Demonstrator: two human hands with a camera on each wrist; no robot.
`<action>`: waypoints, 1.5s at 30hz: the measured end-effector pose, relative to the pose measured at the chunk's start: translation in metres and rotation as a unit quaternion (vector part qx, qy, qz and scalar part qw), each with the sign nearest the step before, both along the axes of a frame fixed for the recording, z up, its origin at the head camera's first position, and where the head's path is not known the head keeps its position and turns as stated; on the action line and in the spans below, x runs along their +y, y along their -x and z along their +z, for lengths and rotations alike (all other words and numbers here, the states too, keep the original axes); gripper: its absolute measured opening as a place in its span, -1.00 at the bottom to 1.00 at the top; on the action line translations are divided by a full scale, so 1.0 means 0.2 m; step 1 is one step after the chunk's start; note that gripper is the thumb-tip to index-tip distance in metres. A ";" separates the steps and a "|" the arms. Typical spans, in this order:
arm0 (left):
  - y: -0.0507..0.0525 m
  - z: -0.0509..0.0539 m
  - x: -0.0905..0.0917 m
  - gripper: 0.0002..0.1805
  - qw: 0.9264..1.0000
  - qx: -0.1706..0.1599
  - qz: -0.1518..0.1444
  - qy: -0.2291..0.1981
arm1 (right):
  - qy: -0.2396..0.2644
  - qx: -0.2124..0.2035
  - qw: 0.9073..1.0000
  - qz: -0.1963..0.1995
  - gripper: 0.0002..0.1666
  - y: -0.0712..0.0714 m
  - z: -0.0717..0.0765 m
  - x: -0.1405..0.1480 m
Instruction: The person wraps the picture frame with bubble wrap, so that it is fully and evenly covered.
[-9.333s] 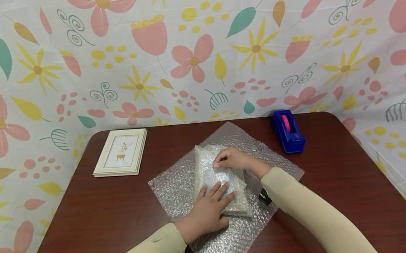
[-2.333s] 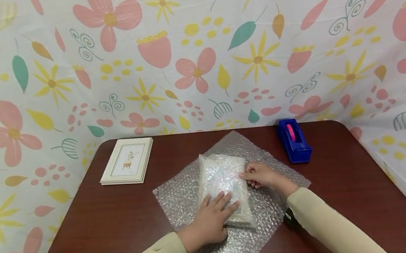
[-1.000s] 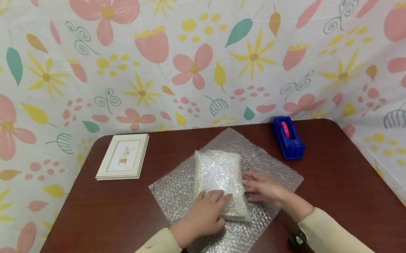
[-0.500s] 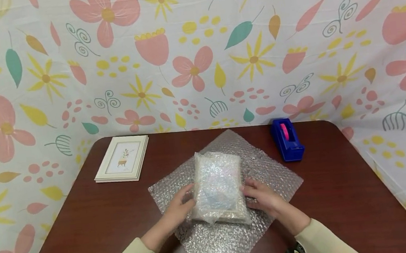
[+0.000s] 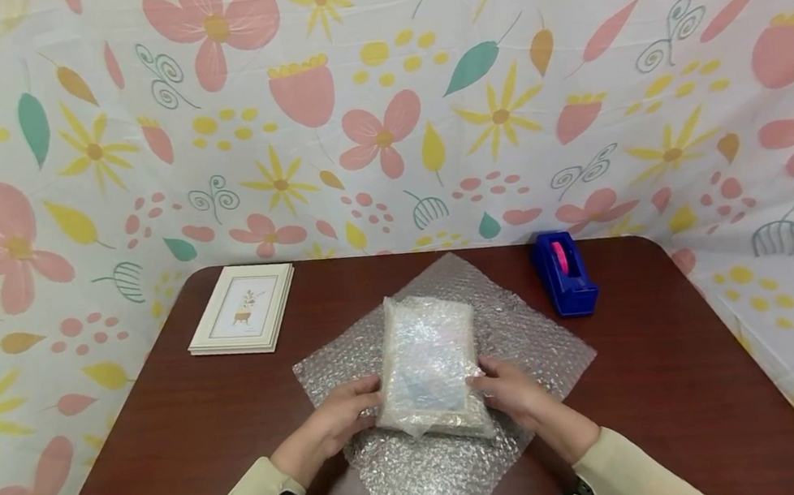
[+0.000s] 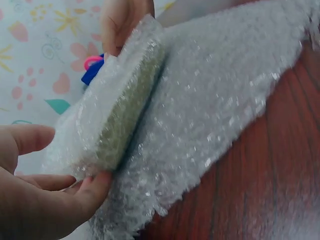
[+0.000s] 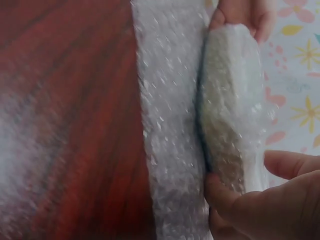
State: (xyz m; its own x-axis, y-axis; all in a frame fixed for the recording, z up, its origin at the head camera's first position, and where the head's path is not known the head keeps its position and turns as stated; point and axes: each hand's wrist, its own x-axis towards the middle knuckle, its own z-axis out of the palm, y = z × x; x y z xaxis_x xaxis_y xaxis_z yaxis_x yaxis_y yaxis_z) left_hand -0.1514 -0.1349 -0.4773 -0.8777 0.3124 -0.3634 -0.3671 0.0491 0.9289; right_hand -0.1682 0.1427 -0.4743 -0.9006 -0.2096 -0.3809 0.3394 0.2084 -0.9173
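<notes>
A rectangular bundle wrapped in bubble wrap (image 5: 427,354) lies on a larger flat sheet of bubble wrap (image 5: 424,481), turned like a diamond on the table. The left hand (image 5: 339,419) grips the bundle's left edge, and the right hand (image 5: 517,393) grips its right edge, thumbs toward the top face. In the left wrist view the left fingers (image 6: 95,192) reach under the wrapped bundle (image 6: 120,105). The right wrist view has the right hand (image 7: 272,197) around the near end of the bundle (image 7: 227,110), with fingertips at its lower edge.
Cream picture frames (image 5: 268,311), seemingly stacked, lie at the table's back left. A blue tape dispenser (image 5: 573,293) with pink inside stands at the back right. Behind the brown table (image 5: 193,458) hangs a floral cloth (image 5: 375,54).
The left hand has moved off the bundle's top face to its left edge. The right hand, earlier touching the top and then the right side, now grips the right edge.
</notes>
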 end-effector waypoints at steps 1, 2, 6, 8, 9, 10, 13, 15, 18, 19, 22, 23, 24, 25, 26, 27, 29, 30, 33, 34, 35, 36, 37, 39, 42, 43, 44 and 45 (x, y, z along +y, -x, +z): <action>0.00 -0.01 0.00 -0.29 1.000 0.002 -0.006 0.004 | -0.005 0.002 1.000 0.000 -0.16 0.00 0.00 0.00; 0.01 -0.01 0.00 -0.29 1.000 0.006 -0.011 0.009 | -0.013 0.006 1.000 -0.001 -0.16 -0.01 0.00 0.00; 0.00 -0.03 0.00 -0.29 0.999 0.017 -0.018 0.023 | -0.032 0.024 0.999 -0.011 -0.17 -0.03 -0.02 0.01; -0.01 -0.03 0.01 -0.30 0.999 0.017 -0.015 0.027 | -0.034 0.030 0.999 -0.013 -0.17 -0.04 -0.03 0.02; -0.02 -0.03 0.01 -0.31 0.999 0.017 -0.012 0.028 | -0.033 0.030 0.999 -0.017 -0.17 -0.04 -0.03 0.02; -0.02 -0.03 0.01 -0.32 0.999 0.016 -0.007 0.028 | -0.032 0.031 0.999 -0.018 -0.16 -0.04 -0.03 0.03; -0.03 -0.03 0.02 -0.32 1.000 0.013 0.008 0.026 | -0.023 0.026 0.999 -0.019 -0.14 -0.04 -0.03 0.03; -0.03 -0.02 0.02 -0.32 1.000 0.011 0.016 0.024 | -0.015 0.020 0.999 -0.025 -0.14 -0.05 -0.03 0.03; -0.04 -0.02 0.03 -0.31 0.999 0.011 0.024 0.018 | 0.003 0.005 1.000 -0.029 -0.13 -0.05 -0.02 0.03; -0.04 -0.02 0.03 -0.30 0.999 0.012 0.026 0.015 | 0.009 0.001 0.999 -0.032 -0.13 -0.05 -0.01 0.02; -0.04 -0.02 0.03 -0.29 0.999 0.024 0.031 0.005 | 0.029 -0.008 0.999 -0.037 -0.14 -0.06 -0.01 0.02; -0.04 -0.02 0.02 -0.28 0.999 0.030 0.028 -0.001 | 0.034 -0.008 0.999 -0.038 -0.13 -0.06 -0.01 0.02; -0.04 -0.02 0.02 -0.28 0.999 0.036 0.029 -0.002 | 0.038 -0.008 0.999 -0.037 -0.13 -0.06 -0.01 0.02; -0.05 -0.01 0.02 -0.28 0.999 0.038 0.031 -0.002 | 0.042 -0.008 0.998 -0.038 -0.14 -0.06 -0.01 0.02; -0.05 -0.01 0.03 -0.28 0.999 0.041 0.032 0.001 | 0.045 -0.010 0.998 -0.040 -0.14 -0.06 -0.01 0.03; -0.05 -0.01 0.03 -0.29 0.999 0.039 0.032 0.004 | 0.046 -0.010 0.998 -0.045 -0.14 -0.06 -0.01 0.03; -0.05 0.00 0.04 -0.30 0.999 0.040 0.030 0.012 | 0.049 -0.009 0.998 -0.048 -0.14 -0.06 -0.01 0.04; -0.05 0.00 0.05 -0.31 0.998 0.036 0.035 0.021 | 0.049 -0.007 0.997 -0.051 -0.14 -0.06 -0.01 0.04; -0.06 0.02 0.06 -0.31 0.998 0.035 0.036 0.035 | 0.053 -0.001 0.997 -0.059 -0.14 -0.06 0.00 0.05; -0.06 0.03 0.07 -0.31 0.998 0.036 0.037 0.039 | 0.057 0.002 0.997 -0.061 -0.13 -0.06 0.00 0.05; -0.06 0.03 0.07 -0.31 0.998 0.038 0.039 0.042 | 0.061 0.004 0.996 -0.063 -0.13 -0.06 0.01 0.05; -0.07 0.04 0.07 -0.31 0.997 0.041 0.040 0.046 | 0.064 0.003 0.996 -0.066 -0.13 -0.06 0.01 0.05; -0.07 0.04 0.07 -0.31 0.997 0.042 0.043 0.048 | 0.067 0.004 0.996 -0.067 -0.12 -0.07 0.02 0.04; -0.08 0.04 0.06 -0.30 0.996 0.046 0.051 0.056 | 0.073 0.005 0.995 -0.074 -0.12 -0.08 0.03 0.03; -0.09 0.05 0.03 -0.30 0.994 0.055 0.059 0.070 | 0.080 0.007 0.993 -0.083 -0.12 -0.09 0.04 -0.01; -0.10 0.05 0.02 -0.30 0.994 0.054 0.061 0.068 | 0.083 0.007 0.993 -0.082 -0.13 -0.10 0.05 -0.03; -0.10 0.06 0.00 -0.30 0.994 0.057 0.063 0.069 | 0.087 0.007 0.993 -0.083 -0.12 -0.10 0.05 -0.05; -0.11 0.06 -0.02 -0.29 0.993 0.059 0.065 0.073 | 0.092 0.005 0.993 -0.078 -0.11 -0.11 0.06 -0.07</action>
